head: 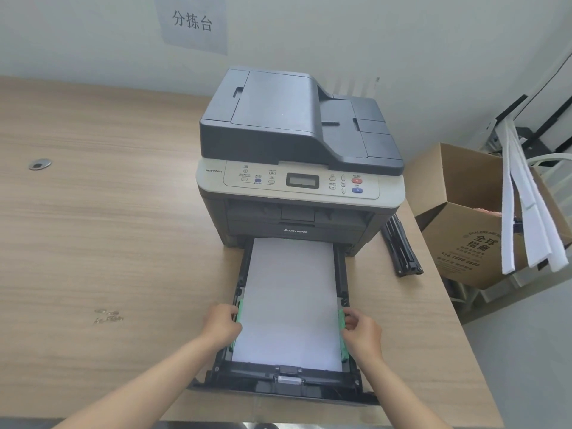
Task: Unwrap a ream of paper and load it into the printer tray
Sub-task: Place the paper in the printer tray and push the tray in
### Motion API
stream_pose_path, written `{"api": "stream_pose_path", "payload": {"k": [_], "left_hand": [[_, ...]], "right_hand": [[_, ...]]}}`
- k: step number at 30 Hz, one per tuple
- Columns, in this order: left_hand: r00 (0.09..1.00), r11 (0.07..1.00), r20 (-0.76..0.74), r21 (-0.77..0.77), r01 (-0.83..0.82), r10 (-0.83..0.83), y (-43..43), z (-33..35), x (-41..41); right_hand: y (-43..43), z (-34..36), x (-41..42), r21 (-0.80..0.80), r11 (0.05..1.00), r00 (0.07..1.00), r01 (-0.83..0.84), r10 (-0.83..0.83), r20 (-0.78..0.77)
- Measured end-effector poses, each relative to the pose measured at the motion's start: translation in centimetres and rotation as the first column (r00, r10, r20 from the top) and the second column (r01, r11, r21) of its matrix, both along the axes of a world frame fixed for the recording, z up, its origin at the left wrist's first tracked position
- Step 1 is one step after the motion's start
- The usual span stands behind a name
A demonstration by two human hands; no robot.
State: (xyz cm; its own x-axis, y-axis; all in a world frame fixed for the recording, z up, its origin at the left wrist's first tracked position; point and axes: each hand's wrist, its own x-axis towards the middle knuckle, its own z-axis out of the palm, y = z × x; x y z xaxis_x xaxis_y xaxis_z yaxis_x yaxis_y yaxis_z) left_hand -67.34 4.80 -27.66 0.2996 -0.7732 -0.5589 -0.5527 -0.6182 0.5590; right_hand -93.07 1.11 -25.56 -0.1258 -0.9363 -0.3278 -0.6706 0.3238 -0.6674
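Observation:
A grey and black printer [297, 156] stands on a wooden desk [108, 227]. Its black paper tray [288, 385] is pulled out toward me, and a white stack of paper [291, 298] lies flat inside it. My left hand [221, 325] pinches the green width guide [239, 314] at the paper's left edge. My right hand [360, 331] pinches the matching green guide [341, 320] at the right edge. No paper wrapper is in view.
A black folded tool [400, 249] lies on the desk right of the printer. An open cardboard box [464, 212] with white foam strips [523, 212] stands past the desk's right edge. A metal cable grommet [40, 164] sits at the left. A wall rises behind the printer.

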Motion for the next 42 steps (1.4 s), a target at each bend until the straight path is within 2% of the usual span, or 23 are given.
{"api": "stream_pose_path", "payload": {"k": [4, 11, 15, 18, 20, 22, 24, 26, 29, 31, 33, 34, 38, 40, 42], "left_hand": [[0.998, 0.999, -0.044, 0.001, -0.041, 0.041, -1.1, 0.6, -0.2], [0.986, 0.994, -0.162, -0.088, -0.058, 0.043, -3.6, 2.4, -0.1], [0.985, 0.992, -0.165, -0.125, 0.036, -0.057, -4.8, 2.8, 0.5], [0.965, 0.954, -0.044, -0.169, 0.248, -0.258, -5.5, 2.9, 1.7], [0.887, 0.877, 0.028, -0.137, 0.461, -0.462, -5.5, 2.9, 2.7], [0.746, 0.745, 0.015, -0.033, 0.666, -0.666, -5.4, 3.2, 3.4], [0.612, 0.613, 0.042, 0.034, 0.789, -0.790, -5.4, 3.7, 3.7], [0.559, 0.562, 0.061, 0.038, 0.826, -0.827, -5.6, 3.9, 3.7], [0.530, 0.531, 0.022, 0.044, 0.846, -0.847, -5.7, 4.6, 3.7], [0.438, 0.441, 0.070, 0.046, 0.896, -0.896, -5.4, 4.5, 3.7], [0.400, 0.405, 0.098, 0.034, 0.914, -0.911, -4.9, 4.2, 3.9], [0.407, 0.412, 0.099, 0.027, 0.911, -0.908, -4.7, 4.0, 4.1], [0.487, 0.488, 0.122, -0.028, 0.872, -0.865, -4.7, 3.9, 4.8], [0.515, 0.513, 0.209, -0.067, 0.856, -0.832, -5.0, 3.9, 5.3], [0.562, 0.554, 0.328, -0.126, 0.823, -0.759, -5.4, 3.7, 5.7]], "right_hand": [[-1.3, -0.1, 0.3, -0.032, 0.999, 0.999, 0.035, -0.034, 0.020], [-4.7, -0.4, 0.5, 0.035, 0.999, 0.997, 0.005, -0.008, 0.075], [-7.0, -0.1, -0.4, 0.146, 0.964, 0.971, -0.224, 0.209, 0.114], [-8.2, 0.6, -1.7, 0.197, 0.883, 0.904, -0.427, 0.421, 0.073], [-8.4, 1.0, -2.6, 0.187, 0.812, 0.823, -0.553, 0.567, -0.030], [-8.2, 1.4, -3.5, 0.223, 0.705, 0.713, -0.673, 0.699, -0.056], [-7.8, 1.7, -3.9, 0.252, 0.583, 0.584, -0.773, 0.808, -0.076], [-7.8, 1.9, -3.9, 0.273, 0.536, 0.529, -0.799, 0.842, -0.104], [-8.1, 3.0, -3.6, 0.311, 0.537, 0.555, -0.784, 0.831, -0.034], [-7.9, 3.1, -3.4, 0.366, 0.431, 0.445, -0.825, 0.894, -0.048], [-7.5, 2.7, -3.3, 0.412, 0.327, 0.305, -0.850, 0.945, -0.121], [-7.5, 2.3, -3.4, 0.403, 0.322, 0.286, -0.857, 0.947, -0.147], [-8.3, 1.8, -3.6, 0.339, 0.369, 0.327, -0.866, 0.929, -0.174], [-8.9, 1.8, -3.8, 0.286, 0.422, 0.363, -0.860, 0.901, -0.236], [-9.5, 1.9, -3.9, 0.188, 0.516, 0.440, -0.836, 0.834, -0.332]]}}
